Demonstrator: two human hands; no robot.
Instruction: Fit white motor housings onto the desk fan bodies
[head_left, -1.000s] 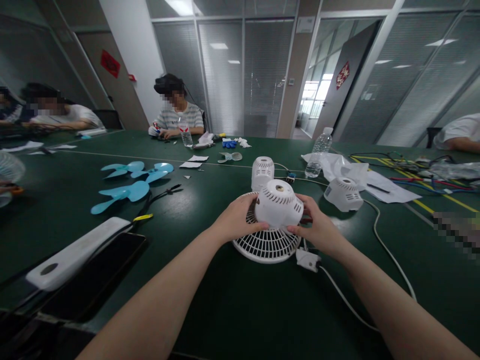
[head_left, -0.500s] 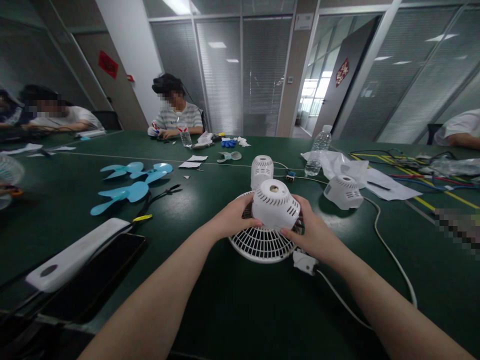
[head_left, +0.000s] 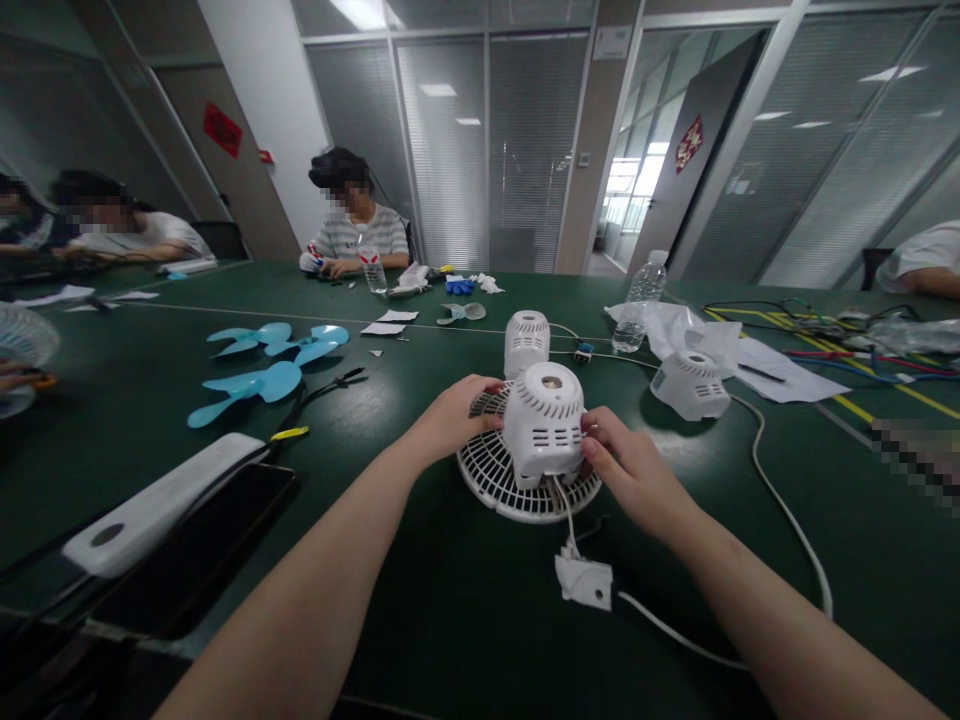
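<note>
A white fan motor housing (head_left: 546, 420) with slotted vents and a round hole on top stands over a round white fan grille (head_left: 499, 490). My left hand (head_left: 454, 425) holds its left side, with fingertips partly behind it. On the right side, my right hand (head_left: 626, 460) has its fingers curled against the housing. A cord runs from the housing's front down to a small white plate-like part (head_left: 583, 582), which lies on the table and has another white cord beside it. Behind stands a second white motor housing (head_left: 526, 340).
A third housing (head_left: 690, 385), a water bottle (head_left: 639, 305) and plastic wrapping are at the right. Blue fan blades (head_left: 255, 390), a long white device (head_left: 161, 505) and a black phone (head_left: 199, 550) lie left. Several people sit around the green table (head_left: 420, 620).
The housing has turned so its front vents and cord face me. The small white part has shifted left and nearer. My fingers have moved along the housing's sides.
</note>
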